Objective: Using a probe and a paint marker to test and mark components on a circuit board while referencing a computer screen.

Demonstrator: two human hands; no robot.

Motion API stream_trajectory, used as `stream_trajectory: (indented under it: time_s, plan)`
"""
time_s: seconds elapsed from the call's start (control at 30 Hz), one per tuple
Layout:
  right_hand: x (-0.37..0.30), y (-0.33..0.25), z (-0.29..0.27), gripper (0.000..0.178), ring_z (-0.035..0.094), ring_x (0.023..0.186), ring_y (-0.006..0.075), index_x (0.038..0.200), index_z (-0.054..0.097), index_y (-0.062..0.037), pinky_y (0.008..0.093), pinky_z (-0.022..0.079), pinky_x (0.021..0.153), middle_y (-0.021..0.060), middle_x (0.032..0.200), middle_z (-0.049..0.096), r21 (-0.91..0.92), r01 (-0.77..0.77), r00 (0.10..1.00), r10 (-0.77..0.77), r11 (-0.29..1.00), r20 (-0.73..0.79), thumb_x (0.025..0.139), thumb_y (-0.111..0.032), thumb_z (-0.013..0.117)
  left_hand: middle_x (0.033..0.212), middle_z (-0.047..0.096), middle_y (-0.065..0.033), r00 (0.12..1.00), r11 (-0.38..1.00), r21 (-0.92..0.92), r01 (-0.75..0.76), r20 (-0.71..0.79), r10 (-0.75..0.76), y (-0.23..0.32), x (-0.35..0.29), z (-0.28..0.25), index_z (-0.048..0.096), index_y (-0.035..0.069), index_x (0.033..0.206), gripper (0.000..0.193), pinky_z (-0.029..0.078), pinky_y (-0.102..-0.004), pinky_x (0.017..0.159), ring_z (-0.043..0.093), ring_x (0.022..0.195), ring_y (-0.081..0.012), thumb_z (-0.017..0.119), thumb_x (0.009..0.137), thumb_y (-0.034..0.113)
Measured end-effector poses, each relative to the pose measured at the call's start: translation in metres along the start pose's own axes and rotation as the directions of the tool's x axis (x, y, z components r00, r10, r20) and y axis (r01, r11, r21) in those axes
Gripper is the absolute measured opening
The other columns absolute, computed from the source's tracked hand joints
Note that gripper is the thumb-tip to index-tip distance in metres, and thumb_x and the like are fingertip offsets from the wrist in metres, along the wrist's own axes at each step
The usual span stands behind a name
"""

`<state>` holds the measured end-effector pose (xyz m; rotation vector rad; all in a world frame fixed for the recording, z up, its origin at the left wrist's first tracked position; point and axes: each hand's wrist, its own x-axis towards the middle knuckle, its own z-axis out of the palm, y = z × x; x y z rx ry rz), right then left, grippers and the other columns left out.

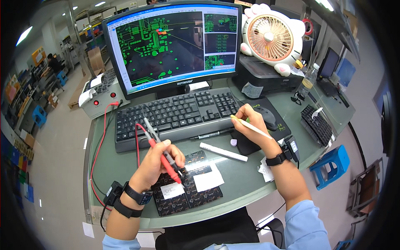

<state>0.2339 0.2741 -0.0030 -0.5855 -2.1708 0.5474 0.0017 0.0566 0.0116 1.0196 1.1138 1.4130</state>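
My left hand (155,160) is closed around a pair of test probes, a red one (168,166) and a grey-black one (155,132), with their tips pointing down. Below it lies a dark circuit board panel (203,199) bearing two white paper slips, (172,191) and a larger white slip (208,179). Pinched in my right hand (255,121) is a slender off-white pen-like tool (255,128); its exact kind is unclear. That hand is above the mouse pad (246,143), close to the keyboard's right end.
A keyboard (175,112) stands before a monitor (162,50) showing a green board layout. A white marker (223,152) and a black pen (211,133) lie near the mouse (266,117). Red and black leads run to a grey box (100,100). A fan (271,37) rests on a printer (271,79).
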Motion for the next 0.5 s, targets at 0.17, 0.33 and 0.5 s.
stream_trajectory:
  time_s: [0.17,0.33,0.5]
  plan:
    - [0.001,0.003,-0.003,0.019,0.061,0.064,0.0162,0.089,0.055,-0.0034,0.0282,0.049,0.061,0.0080,0.073,0.060,0.026,-0.082,0.996,0.081,0.996,0.037,0.084,-0.015,0.069,0.074,0.064,-0.0107,0.984,0.977,0.129,0.168,0.035,-0.173,-0.001,0.003,0.001,0.061,-0.001,0.087,0.054,0.045,-0.0208,0.051,0.057,0.055,-0.0103,0.035,0.100,0.045]
    - [0.009,-0.006,-0.008,0.017,0.063,0.066,0.0111,0.107,0.060,-0.0027,0.0242,0.051,0.063,0.0080,0.082,0.068,0.254,-0.211,0.977,0.200,0.944,0.069,0.096,-0.016,0.057,0.094,0.065,-0.0094,0.942,0.954,0.147,0.261,0.178,-0.285,0.015,-0.003,0.007,0.062,-0.002,0.104,0.025,0.055,-0.0239,0.063,0.064,0.076,-0.0119,0.066,0.090,0.019]
    - [0.036,0.039,-0.024,0.021,0.067,0.088,0.0190,0.115,0.057,-0.0072,0.0283,0.052,0.081,0.0099,0.094,0.070,0.262,-0.031,0.998,0.045,0.965,-0.046,0.102,-0.021,0.050,0.101,0.064,-0.0090,0.902,0.923,0.180,0.339,0.218,-0.373,-0.006,0.001,0.005,0.062,-0.001,0.106,0.031,0.059,-0.0251,0.065,0.067,0.084,-0.0144,0.074,0.084,0.017]
